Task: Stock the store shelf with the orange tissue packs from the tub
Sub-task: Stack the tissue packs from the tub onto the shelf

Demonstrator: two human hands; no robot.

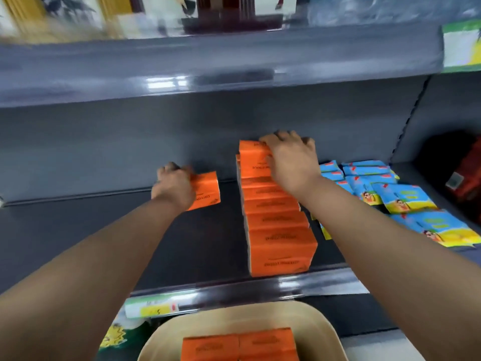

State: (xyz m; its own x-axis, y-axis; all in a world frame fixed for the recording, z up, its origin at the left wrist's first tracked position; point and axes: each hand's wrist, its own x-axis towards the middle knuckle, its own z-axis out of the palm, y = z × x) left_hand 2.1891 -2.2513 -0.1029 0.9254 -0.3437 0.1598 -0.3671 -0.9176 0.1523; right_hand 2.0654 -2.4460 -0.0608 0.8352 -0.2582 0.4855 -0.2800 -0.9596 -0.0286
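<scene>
A row of several orange tissue packs [278,225] runs front to back on the dark grey shelf [104,225]. My right hand [290,160] grips an orange pack [253,158] that sits on top at the rear end of the row. Left of the row, my left hand [173,185] holds a single orange pack [207,190] near the back of the shelf, at or just above its surface. Below the shelf edge, a beige tub [325,329] holds more orange packs [240,345].
Blue and yellow packets [395,196] lie in a loose pile right of the orange row. A dark and red item [466,175] sits at the far right. An upper shelf [208,66] overhangs. A price label [153,307] is on the front rail.
</scene>
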